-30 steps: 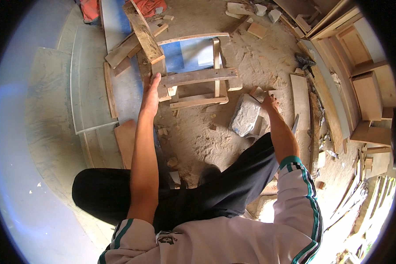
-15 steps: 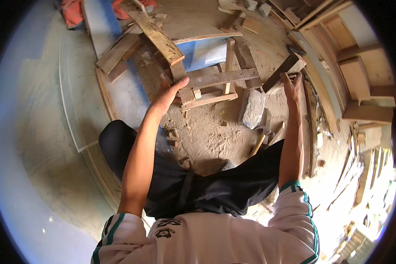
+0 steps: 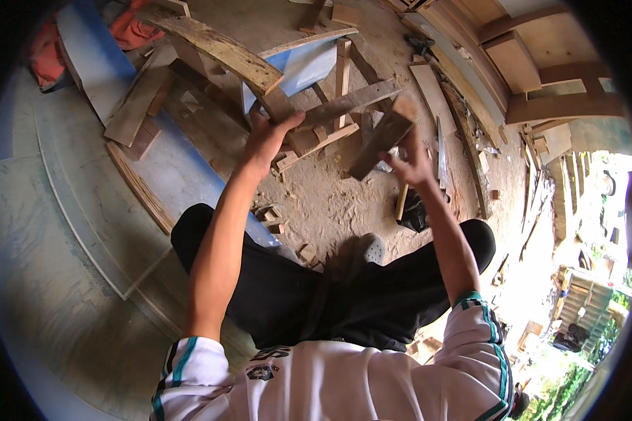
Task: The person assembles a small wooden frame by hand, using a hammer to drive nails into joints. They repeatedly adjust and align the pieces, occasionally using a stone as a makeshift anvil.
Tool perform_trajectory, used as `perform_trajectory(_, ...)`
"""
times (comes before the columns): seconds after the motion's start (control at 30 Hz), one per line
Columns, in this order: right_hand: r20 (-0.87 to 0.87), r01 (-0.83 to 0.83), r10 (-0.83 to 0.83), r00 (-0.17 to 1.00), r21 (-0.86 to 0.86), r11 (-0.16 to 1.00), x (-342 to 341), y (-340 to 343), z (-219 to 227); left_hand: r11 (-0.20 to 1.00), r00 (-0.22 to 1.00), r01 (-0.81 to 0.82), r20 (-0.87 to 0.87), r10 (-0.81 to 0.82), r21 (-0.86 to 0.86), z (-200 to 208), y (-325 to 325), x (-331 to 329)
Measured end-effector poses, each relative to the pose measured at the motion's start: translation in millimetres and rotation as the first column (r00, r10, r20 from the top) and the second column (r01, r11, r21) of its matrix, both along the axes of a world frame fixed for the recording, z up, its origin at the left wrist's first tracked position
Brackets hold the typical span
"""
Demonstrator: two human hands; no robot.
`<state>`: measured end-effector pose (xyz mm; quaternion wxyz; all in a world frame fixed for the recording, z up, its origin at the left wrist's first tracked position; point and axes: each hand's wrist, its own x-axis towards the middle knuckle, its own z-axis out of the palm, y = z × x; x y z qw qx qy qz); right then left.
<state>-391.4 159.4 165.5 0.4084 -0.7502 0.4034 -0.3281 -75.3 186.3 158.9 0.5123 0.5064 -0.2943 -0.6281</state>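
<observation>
My left hand [image 3: 268,144] is wrapped round a corner of a rough wooden frame [image 3: 351,102], thumb over the top. A long weathered plank [image 3: 225,49] runs away to the far left from that corner. My right hand [image 3: 411,165] grips a thick wooden block [image 3: 380,146], held tilted above the ground just right of the frame. The block and the frame look close together; whether they touch I cannot tell. Below the right hand a wooden handle [image 3: 402,203] lies beside a dark object [image 3: 416,214], partly hidden by my forearm.
A narrow metal blade, perhaps a saw [image 3: 441,158], lies right of my right hand. Long boards [image 3: 463,147] and wooden cabinet-like frames [image 3: 534,63] line the right side. On the left are a blue-and-white panel [image 3: 182,158] and a large sheet [image 3: 77,231]. Wood offcuts [image 3: 270,214] lie by my feet.
My right hand has brought the block leftward, close to the frame. My left hand keeps its hold on the frame. The whole view has shifted, showing more of the bright right side.
</observation>
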Motion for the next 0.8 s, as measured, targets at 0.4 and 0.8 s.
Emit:
perform_trajectory(0.4,-0.047,0.234,-0.237,0.970,-0.065,0.970,137,91,-106,0.996,0.992,0.049,0.120,-0.040,-0.080,5,6,6)
perform_trajectory(0.8,-0.029,0.363,-0.362,0.932,0.092,0.927,175,83,-124,0.960,0.828,-0.076,0.519,0.211,-0.271,-27,7,-2)
